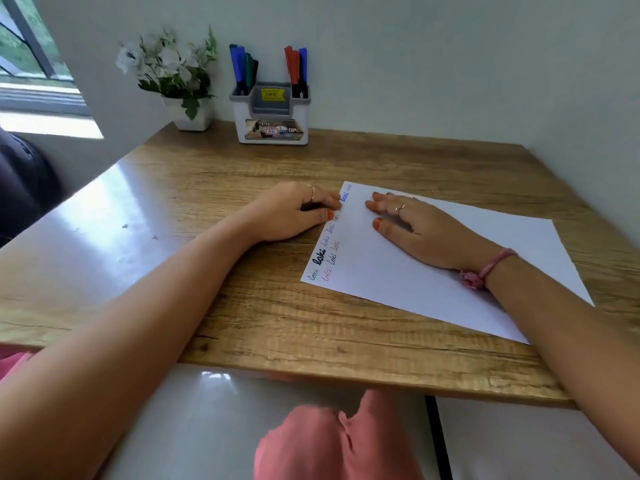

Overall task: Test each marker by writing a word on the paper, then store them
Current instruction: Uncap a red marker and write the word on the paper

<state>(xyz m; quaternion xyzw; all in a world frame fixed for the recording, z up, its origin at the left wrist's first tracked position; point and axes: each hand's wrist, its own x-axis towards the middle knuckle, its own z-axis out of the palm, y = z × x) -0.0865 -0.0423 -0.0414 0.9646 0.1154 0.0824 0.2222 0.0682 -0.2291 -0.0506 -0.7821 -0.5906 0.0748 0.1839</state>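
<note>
Looks done: markers (294,69) all back in holder (272,114), paper (433,258) full of words, right hand (412,225) flat on it, left hand (294,211) loosely curled, empty — next, prob. just lift hands off.

Right hand (420,230) flat on paper (433,282), fingers spread. Left hand (294,211) on wooden table (277,317), fingers loosely curled, fingertips at paper's left edge beside handwritten words (327,244). Markers (242,69) upright in white organizer (272,114) by wall, next to potted white flowers (169,69).
</note>
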